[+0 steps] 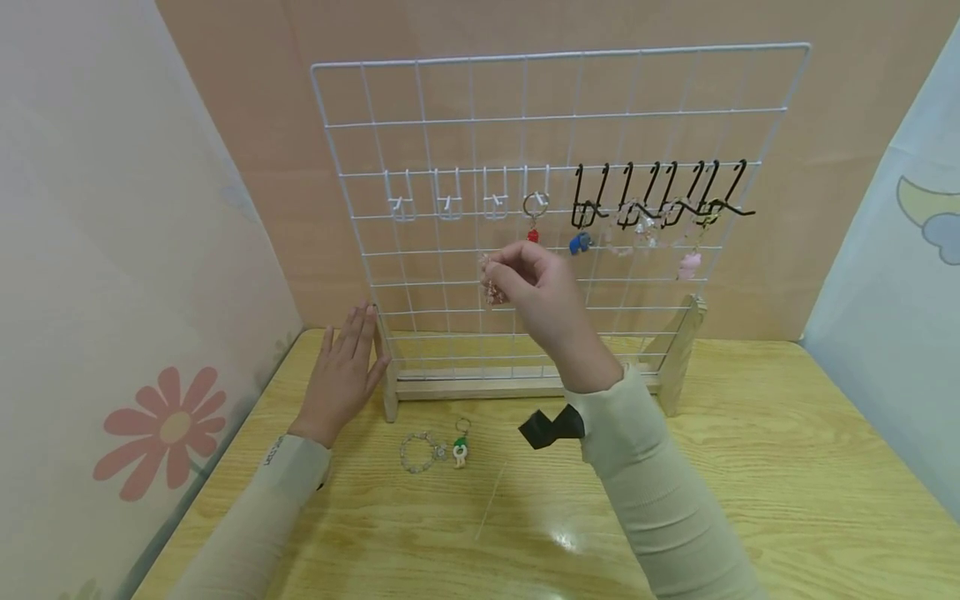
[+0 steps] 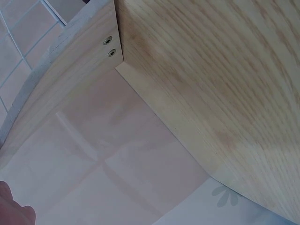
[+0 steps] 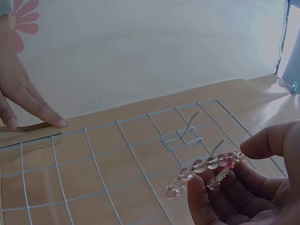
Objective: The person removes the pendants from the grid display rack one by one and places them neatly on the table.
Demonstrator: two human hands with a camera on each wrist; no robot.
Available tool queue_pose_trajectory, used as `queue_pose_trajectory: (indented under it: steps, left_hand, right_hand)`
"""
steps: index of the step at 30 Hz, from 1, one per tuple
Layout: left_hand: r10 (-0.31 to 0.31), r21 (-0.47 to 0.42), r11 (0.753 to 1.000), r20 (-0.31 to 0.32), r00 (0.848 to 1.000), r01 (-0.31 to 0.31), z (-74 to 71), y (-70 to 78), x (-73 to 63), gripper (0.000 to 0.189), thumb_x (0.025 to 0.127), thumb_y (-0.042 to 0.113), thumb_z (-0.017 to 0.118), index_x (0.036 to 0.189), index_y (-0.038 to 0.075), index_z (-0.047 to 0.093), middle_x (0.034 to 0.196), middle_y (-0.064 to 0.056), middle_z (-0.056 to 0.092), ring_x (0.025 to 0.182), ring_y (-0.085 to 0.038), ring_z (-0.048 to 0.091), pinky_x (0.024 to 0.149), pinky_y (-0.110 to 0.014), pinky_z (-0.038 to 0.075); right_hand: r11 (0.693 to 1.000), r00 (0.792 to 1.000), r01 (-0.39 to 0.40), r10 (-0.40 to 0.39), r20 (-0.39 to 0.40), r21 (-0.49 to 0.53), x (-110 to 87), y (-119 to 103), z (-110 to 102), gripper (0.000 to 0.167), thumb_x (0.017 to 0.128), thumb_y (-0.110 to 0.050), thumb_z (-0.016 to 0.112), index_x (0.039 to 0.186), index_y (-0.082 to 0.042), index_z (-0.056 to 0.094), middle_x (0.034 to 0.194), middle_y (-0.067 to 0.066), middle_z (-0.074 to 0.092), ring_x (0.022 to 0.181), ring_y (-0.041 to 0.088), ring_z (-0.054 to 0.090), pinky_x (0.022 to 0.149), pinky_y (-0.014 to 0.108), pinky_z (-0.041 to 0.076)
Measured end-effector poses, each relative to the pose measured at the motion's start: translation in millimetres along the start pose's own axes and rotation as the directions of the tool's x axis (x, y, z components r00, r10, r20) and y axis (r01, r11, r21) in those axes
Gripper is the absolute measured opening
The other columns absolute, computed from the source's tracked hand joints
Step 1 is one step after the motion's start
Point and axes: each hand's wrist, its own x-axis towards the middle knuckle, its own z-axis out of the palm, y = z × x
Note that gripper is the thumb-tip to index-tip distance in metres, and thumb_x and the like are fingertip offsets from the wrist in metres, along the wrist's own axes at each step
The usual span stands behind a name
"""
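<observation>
My right hand (image 1: 551, 304) pinches a pink beaded bracelet (image 3: 199, 166) between thumb and fingers, in front of the white wire grid rack (image 1: 442, 283). In the right wrist view the bracelet's clear and pink beads hang near a white hook (image 3: 187, 125). My left hand (image 1: 341, 375) rests with straight fingers against the left wooden post (image 1: 387, 379) of the rack; the left wrist view has only fingertips at its lower left edge. On the table before the rack lie a beaded bracelet (image 1: 402, 454) of pale beads and a keychain (image 1: 460, 454) with a green-topped white figure.
White hooks (image 1: 450, 207) line the rack's left half; one holds a red keychain (image 1: 532, 236). Black hooks (image 1: 628, 187) on the right carry a blue keychain (image 1: 580, 243), a pink keychain (image 1: 689, 266) and several bracelets. The wooden table (image 1: 787, 467) meets a flowered side wall (image 1: 225, 275).
</observation>
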Motion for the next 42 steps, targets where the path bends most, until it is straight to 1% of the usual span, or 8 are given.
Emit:
queue_pose_trajectory:
  steps: [6,11,16,23,31,34,38,42]
  left_hand:
    - [0.001,-0.001,1.0,-0.002,1.0,-0.001,0.2,0.6,0.2,0.084,0.106,0.031,0.055,0.162,0.003,-0.001,0.168,-0.021,0.012,0.155,-0.034,0.011,0.123,-0.058,0.006]
    - [-0.003,-0.007,1.0,0.002,1.0,0.003,-1.0,1.2,-0.1,0.084,0.106,0.031,0.055,0.162,0.003,-0.001,0.168,-0.022,0.012,0.155,-0.035,0.013,0.123,-0.058,0.007]
    - [-0.001,-0.008,1.0,-0.001,1.0,0.001,0.3,-0.8,0.1,0.084,0.106,0.031,0.054,0.162,0.004,-0.002,0.168,-0.021,0.011,0.155,-0.034,0.01,0.123,-0.057,0.006]
    - [-0.006,-0.011,1.0,0.01,1.0,0.006,2.2,-1.8,1.2,0.083,0.107,0.032,0.053,0.162,0.004,-0.003,0.169,-0.017,0.004,0.156,-0.031,0.006,0.124,-0.056,0.004]
    - [-0.008,-0.009,1.0,0.006,1.0,0.008,0.8,-0.3,1.8,0.084,0.106,0.031,0.054,0.162,0.004,-0.002,0.169,-0.018,0.006,0.156,-0.031,0.007,0.124,-0.056,0.005]
    - [-0.012,-0.009,1.0,0.012,1.0,0.012,0.1,0.5,2.1,0.084,0.106,0.031,0.054,0.162,0.005,-0.003,0.169,-0.017,0.004,0.156,-0.03,0.006,0.124,-0.056,0.005]
    - [-0.015,-0.011,1.0,0.016,1.0,0.016,-0.1,0.6,2.0,0.084,0.107,0.031,0.053,0.162,0.005,-0.004,0.17,-0.015,0.002,0.156,-0.03,0.005,0.124,-0.057,0.005]
    - [-0.018,-0.015,1.0,0.01,1.0,0.018,0.5,0.3,1.1,0.083,0.107,0.031,0.053,0.162,0.005,-0.003,0.17,-0.015,0.003,0.156,-0.031,0.007,0.123,-0.057,0.006]
  right_hand:
    - [0.992,0.996,-0.062,0.069,0.057,-0.114,-11.7,18,-5,0.018,0.1,-0.015,0.06,0.105,0.001,0.066,0.102,0.01,0.068,0.086,0.021,0.063,0.083,0.039,0.056]
    - [0.981,0.991,-0.068,0.087,0.097,-0.183,-18.6,32,-9,0.017,0.101,-0.014,0.06,0.104,0.0,0.069,0.095,0.011,0.069,0.082,0.023,0.062,0.076,0.034,0.054]
    - [0.964,0.976,-0.085,0.132,0.175,-0.253,-25.5,47,-14,0.018,0.102,-0.015,0.06,0.106,0.0,0.068,0.094,0.01,0.068,0.084,0.022,0.062,0.076,0.035,0.053]
    - [0.949,0.933,-0.125,0.211,0.29,-0.288,-36.5,72,-18,0.017,0.102,-0.016,0.06,0.104,-0.002,0.069,0.095,0.008,0.068,0.085,0.025,0.062,0.077,0.036,0.053]
    - [0.946,0.883,-0.126,0.244,0.401,-0.298,-51.9,104,-14,0.016,0.103,-0.014,0.058,0.102,-0.002,0.068,0.096,0.006,0.067,0.084,0.021,0.062,0.078,0.036,0.055]
    - [0.945,0.856,-0.155,0.273,0.438,-0.287,-57.4,115,-13,0.016,0.103,-0.014,0.057,0.102,-0.001,0.066,0.094,0.007,0.068,0.084,0.025,0.062,0.078,0.041,0.056]
    - [0.941,0.822,-0.2,0.313,0.475,-0.275,-62.9,132,-12,0.016,0.102,-0.013,0.057,0.102,0.001,0.065,0.091,0.009,0.068,0.084,0.029,0.063,0.081,0.054,0.056]
    - [0.934,0.806,-0.23,0.341,0.484,-0.274,-67.3,148,-12,0.018,0.103,-0.013,0.056,0.101,0.002,0.065,0.091,0.01,0.069,0.084,0.03,0.064,0.081,0.058,0.054]
